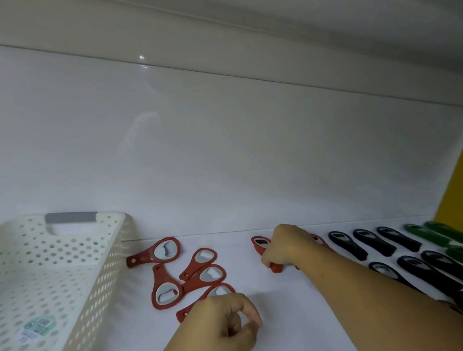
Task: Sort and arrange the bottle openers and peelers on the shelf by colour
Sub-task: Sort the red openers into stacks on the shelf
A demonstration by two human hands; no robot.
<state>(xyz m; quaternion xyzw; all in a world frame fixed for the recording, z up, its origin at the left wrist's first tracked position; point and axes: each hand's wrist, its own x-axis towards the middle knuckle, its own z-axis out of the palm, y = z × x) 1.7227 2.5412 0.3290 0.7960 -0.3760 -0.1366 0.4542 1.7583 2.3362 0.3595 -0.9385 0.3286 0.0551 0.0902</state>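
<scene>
Head view, right hand (283, 246) gripping matte red opener (259, 243), left hand (223, 326) curled, hold unclear, perforated plastic basket (62, 260).

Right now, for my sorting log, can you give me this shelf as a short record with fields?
basket: white, perforated, at the left of the shelf
loose red openers: unsorted cluster beside the basket
right hand: grips a red opener near the back wall
left hand: fingers curled at the cluster's near edge; grip unclear
black openers: rows at right
green openers: far right
</scene>
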